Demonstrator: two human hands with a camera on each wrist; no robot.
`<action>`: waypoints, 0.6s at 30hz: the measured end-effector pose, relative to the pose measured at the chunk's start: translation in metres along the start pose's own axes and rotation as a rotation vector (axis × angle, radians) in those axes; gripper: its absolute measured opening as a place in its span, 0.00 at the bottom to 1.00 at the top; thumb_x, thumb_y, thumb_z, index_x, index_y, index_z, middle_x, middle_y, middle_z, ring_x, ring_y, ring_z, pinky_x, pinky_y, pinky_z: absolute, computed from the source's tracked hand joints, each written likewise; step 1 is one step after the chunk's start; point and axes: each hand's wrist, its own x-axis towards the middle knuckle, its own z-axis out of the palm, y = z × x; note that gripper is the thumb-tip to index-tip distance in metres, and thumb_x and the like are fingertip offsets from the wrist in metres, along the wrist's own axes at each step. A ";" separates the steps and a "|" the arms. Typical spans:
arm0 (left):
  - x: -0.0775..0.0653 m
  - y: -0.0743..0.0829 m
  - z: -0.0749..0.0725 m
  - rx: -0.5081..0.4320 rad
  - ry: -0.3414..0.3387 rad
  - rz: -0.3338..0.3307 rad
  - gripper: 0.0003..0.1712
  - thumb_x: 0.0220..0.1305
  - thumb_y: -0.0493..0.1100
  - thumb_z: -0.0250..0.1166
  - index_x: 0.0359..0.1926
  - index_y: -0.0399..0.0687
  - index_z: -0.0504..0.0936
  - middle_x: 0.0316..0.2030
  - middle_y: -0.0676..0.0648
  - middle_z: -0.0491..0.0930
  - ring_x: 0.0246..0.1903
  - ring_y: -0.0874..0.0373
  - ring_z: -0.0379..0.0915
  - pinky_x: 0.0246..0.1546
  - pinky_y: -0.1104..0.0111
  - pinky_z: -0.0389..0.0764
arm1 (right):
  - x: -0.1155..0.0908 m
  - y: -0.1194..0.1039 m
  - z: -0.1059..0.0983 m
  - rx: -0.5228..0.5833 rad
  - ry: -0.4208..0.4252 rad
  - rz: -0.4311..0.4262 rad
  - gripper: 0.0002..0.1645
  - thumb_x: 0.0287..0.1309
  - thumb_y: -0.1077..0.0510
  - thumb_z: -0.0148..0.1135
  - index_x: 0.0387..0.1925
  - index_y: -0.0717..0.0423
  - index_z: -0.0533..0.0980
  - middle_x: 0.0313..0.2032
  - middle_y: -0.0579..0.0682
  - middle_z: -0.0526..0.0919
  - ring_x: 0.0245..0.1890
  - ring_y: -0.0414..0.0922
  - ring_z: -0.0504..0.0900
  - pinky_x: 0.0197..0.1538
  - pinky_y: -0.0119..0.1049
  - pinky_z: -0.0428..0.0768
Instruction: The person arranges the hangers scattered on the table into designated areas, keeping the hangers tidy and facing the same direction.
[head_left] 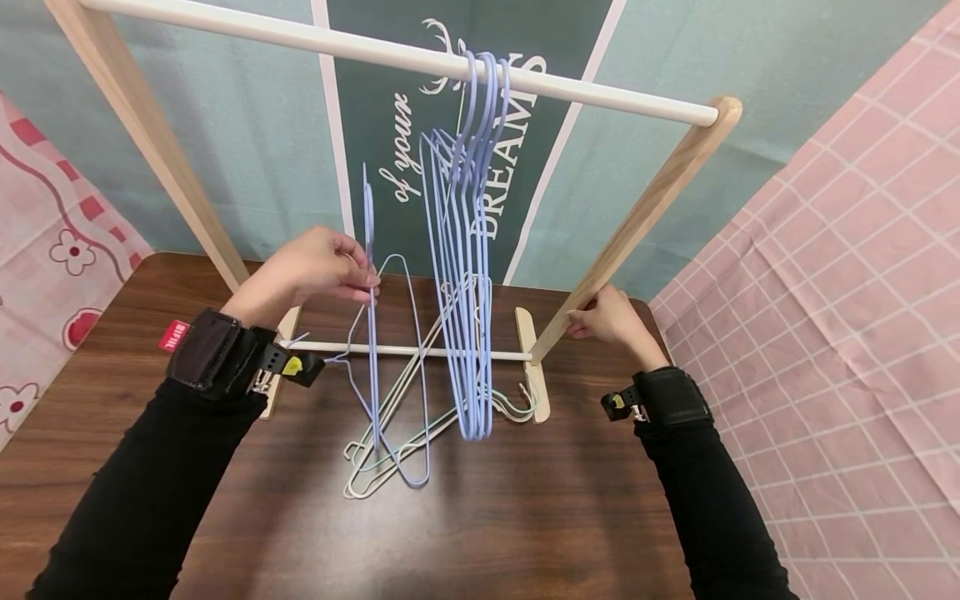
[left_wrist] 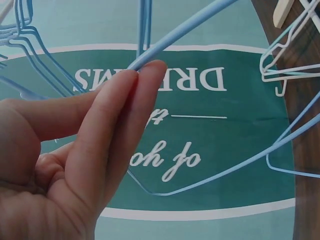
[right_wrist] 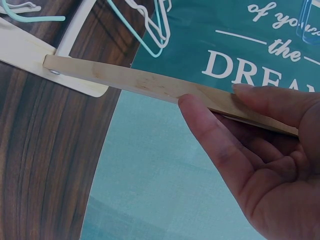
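My left hand (head_left: 322, 265) pinches a light blue wire hanger (head_left: 368, 212) between thumb and fingertips, left of the hanging bunch. In the left wrist view the held hanger (left_wrist: 185, 31) runs out past the fingertips. With thumb and fingers on either side, my right hand (head_left: 609, 317) holds the right wooden post (head_left: 637, 225) of a clothes rack, low down. In the right wrist view this post (right_wrist: 145, 84) slants into the hand (right_wrist: 260, 155). Several blue hangers (head_left: 480, 429) hang by their hooks from the white top rail (head_left: 292, 33), right of its middle.
Loose white and mint hangers (head_left: 363, 492) lie tangled on the brown wooden table (head_left: 525, 517), with a blue hanger (head_left: 426, 417) among them. A thin white lower rail (head_left: 510, 356) crosses between the rack's feet. Behind stands a green printed cloth (head_left: 405, 225); pink checked cloth (head_left: 847, 292) covers the right side.
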 end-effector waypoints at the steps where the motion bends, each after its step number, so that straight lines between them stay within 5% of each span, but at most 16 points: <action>1: 0.000 0.002 0.000 -0.004 0.000 0.004 0.02 0.59 0.23 0.54 0.32 0.26 0.69 0.25 0.42 0.78 0.24 0.56 0.79 0.33 0.68 0.83 | 0.000 0.000 0.000 -0.001 0.000 0.000 0.16 0.59 0.67 0.55 0.45 0.77 0.68 0.34 0.72 0.79 0.29 0.52 0.84 0.30 0.33 0.84; 11: -0.001 0.021 0.006 -0.005 0.017 0.025 0.03 0.59 0.22 0.53 0.31 0.29 0.69 0.24 0.42 0.78 0.23 0.56 0.79 0.31 0.69 0.83 | 0.001 0.000 -0.001 0.009 -0.005 0.002 0.17 0.59 0.67 0.55 0.45 0.78 0.67 0.34 0.71 0.79 0.28 0.52 0.84 0.30 0.33 0.83; 18: -0.006 0.038 0.012 0.075 0.024 0.063 0.04 0.58 0.25 0.56 0.34 0.24 0.70 0.26 0.40 0.78 0.23 0.56 0.79 0.33 0.67 0.83 | 0.002 0.000 -0.001 0.007 -0.010 0.008 0.17 0.59 0.67 0.55 0.45 0.78 0.67 0.34 0.71 0.79 0.28 0.52 0.84 0.30 0.33 0.83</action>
